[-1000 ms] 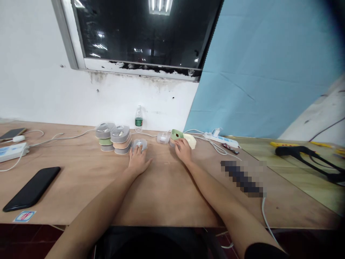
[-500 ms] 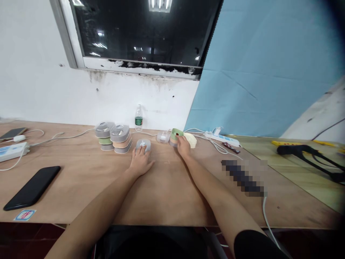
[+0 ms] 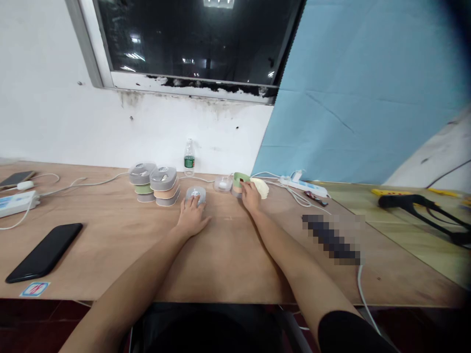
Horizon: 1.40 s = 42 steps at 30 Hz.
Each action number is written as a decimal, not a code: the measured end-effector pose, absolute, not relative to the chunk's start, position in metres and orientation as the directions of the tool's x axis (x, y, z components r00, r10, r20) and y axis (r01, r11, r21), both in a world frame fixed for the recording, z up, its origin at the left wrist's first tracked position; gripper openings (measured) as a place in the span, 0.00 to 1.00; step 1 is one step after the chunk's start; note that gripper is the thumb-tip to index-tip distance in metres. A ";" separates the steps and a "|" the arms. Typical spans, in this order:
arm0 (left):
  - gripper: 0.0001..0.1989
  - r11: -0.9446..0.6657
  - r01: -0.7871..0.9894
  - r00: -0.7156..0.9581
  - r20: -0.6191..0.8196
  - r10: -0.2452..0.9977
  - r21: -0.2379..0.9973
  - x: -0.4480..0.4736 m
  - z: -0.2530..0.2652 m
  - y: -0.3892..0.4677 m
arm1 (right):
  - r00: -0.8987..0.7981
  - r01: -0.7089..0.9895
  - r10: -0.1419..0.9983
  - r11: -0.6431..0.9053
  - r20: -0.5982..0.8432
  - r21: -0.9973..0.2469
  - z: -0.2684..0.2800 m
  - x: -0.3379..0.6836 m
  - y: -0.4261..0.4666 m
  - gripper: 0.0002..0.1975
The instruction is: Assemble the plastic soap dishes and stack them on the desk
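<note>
My left hand (image 3: 192,217) lies palm down on the table, fingers spread, their tips resting on a clear rounded plastic lid (image 3: 196,191). My right hand (image 3: 251,196) reaches farther forward, its fingers closed at the near rim of a green rounded container ring (image 3: 241,177). That ring sits on top of an orange and a grey one. Just left of this stack is another clear lid (image 3: 222,184). Pale cream rounded pieces (image 3: 261,188) lie against its right side, partly behind my right hand. The right fingertips are partly hidden.
Two stacks of lidded containers, one with green (image 3: 143,182) and one with orange (image 3: 165,186), stand at the left. Behind are a water bottle (image 3: 189,158) and a power strip (image 3: 305,185). A black phone (image 3: 44,252) lies front left, a pixelated dark object (image 3: 331,240) right.
The view has tilted slightly, so everything sits a little higher in the picture. Both hands keep their places on the lid and at the green ring.
</note>
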<state>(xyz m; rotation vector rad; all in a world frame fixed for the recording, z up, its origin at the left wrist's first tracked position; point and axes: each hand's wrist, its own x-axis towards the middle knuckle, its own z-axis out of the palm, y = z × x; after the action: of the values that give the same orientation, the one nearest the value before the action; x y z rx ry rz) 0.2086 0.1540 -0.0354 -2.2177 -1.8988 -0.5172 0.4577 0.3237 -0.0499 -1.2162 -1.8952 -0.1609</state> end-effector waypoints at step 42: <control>0.29 -0.168 0.983 0.131 0.340 0.931 0.080 0.208 -0.037 0.154 | -0.164 0.796 0.658 0.529 0.735 -0.296 -0.056 0.464 0.322 0.22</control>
<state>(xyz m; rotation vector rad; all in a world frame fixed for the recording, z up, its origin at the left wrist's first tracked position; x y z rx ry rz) 0.2075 0.1537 -0.0371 -2.2343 -1.9121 -0.4718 0.4636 0.3221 -0.0565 -1.1925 -1.8893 -0.1974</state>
